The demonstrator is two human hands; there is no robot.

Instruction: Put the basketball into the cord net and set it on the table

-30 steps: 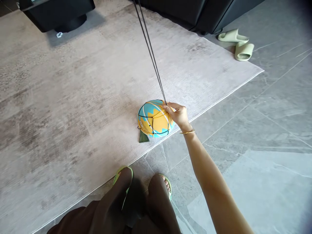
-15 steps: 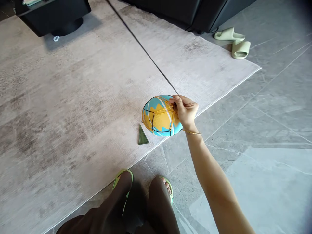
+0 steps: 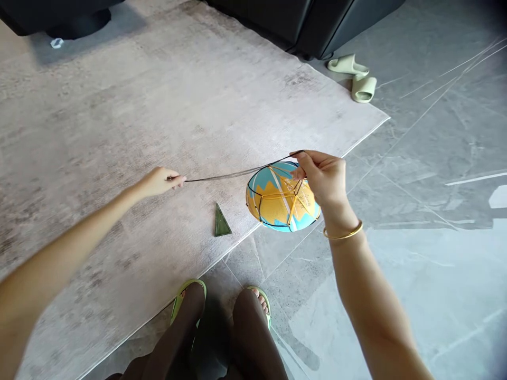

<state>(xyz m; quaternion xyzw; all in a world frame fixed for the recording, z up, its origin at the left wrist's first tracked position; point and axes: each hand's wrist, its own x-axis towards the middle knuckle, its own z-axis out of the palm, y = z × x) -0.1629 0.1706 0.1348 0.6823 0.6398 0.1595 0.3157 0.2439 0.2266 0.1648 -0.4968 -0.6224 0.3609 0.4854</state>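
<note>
A blue and yellow ball in a net of black and orange cords hangs below my right hand. The fingers of that hand pinch the black cord at the top of the net. The cord runs left from there to my left hand, whose fingers are closed around its other end. Between the two hands it sags slightly. A gold bangle circles my right wrist. On the rug, left of the ball, lies a small dark green triangle.
A pale rug covers the left side, with grey tiles at the right. Black furniture stands at the top. Light green slippers lie beyond the rug's edge. My feet in green slippers are below.
My left hand has come into view, holding the cord's end. The cord has gone from a steep line to nearly level. My right hand and the ball have shifted right.
</note>
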